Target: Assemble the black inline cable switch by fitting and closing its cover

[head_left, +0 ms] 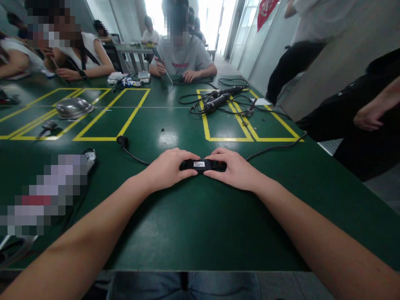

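Both hands grip a slim black box-shaped device with a white label on its middle, held level at the centre of the table. Its exact kind does not show. My left hand has its thumb and fingers closed around the left end. My right hand pinches the right end the same way, the fingertips of both hands almost meeting. Behind my left hand a black cord leads to a power plug. A second cord runs off to the right from behind my right hand. Where either cord joins the device is hidden.
Black corded handheld tools lie tangled within yellow tape outlines ahead. A metal bowl and a small dark metal part sit left. A pixelated object lies near my left forearm. People sit across the green table; others stand right.
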Demonstrator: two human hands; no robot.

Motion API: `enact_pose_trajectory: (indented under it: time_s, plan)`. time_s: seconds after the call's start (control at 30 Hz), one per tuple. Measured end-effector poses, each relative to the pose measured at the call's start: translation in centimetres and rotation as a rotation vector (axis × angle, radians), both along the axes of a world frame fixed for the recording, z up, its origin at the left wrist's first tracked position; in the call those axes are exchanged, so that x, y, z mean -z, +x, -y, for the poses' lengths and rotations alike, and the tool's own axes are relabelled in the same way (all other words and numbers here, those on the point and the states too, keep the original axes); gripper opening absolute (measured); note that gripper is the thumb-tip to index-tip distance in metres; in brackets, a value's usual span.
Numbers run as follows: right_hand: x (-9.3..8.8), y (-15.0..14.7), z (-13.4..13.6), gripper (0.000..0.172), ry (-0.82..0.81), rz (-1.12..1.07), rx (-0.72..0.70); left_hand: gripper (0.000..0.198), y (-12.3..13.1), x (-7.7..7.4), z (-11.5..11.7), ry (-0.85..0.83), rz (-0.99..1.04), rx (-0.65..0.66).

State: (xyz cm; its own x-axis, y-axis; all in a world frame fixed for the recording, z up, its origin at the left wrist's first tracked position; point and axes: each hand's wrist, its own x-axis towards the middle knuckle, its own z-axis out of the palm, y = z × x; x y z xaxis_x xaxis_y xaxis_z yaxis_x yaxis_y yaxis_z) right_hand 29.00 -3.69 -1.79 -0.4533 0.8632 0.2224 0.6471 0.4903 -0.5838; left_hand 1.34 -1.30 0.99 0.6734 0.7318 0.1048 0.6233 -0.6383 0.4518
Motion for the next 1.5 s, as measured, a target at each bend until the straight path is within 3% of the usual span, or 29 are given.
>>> enact_pose_trajectory:
  time_s: [0.57,0.93,1.13,1.3,1.37,1.5]
  plan:
    - [0.0,-0.1,0.2,0.030,0.010,-0.019,0.001,0.038,-0.3,0.4,-0.2,0.014,0.050,0.027]
    - [0.4,0.0,0.0,0.033,0.021,-0.041,-0.010,0.041,0.3,-0.2,0.7,0.108,-0.092,0.060]
    - [0.1,-0.2,0.3,0.033,0.038,-0.016,-0.005,0.034,0.1,0.4,0.4,0.021,0.021,0.038]
    - [0.0,-0.2,0.4,0.043,-0.010,-0.053,0.065,0.035,-0.5,0.7,-0.2,-0.163,0.285,-0.088]
    - [-0.1,-0.1,0.4,0.034,-0.036,-0.056,0.081,0.028,-0.8,0.7,-0.6,-0.115,0.302,-0.190]
    - [-0.5,0.0,0.4,0.017,-0.024,-0.014,0.046,0.017,-1.2,0.8,-1.3,0.051,0.139,-0.309]
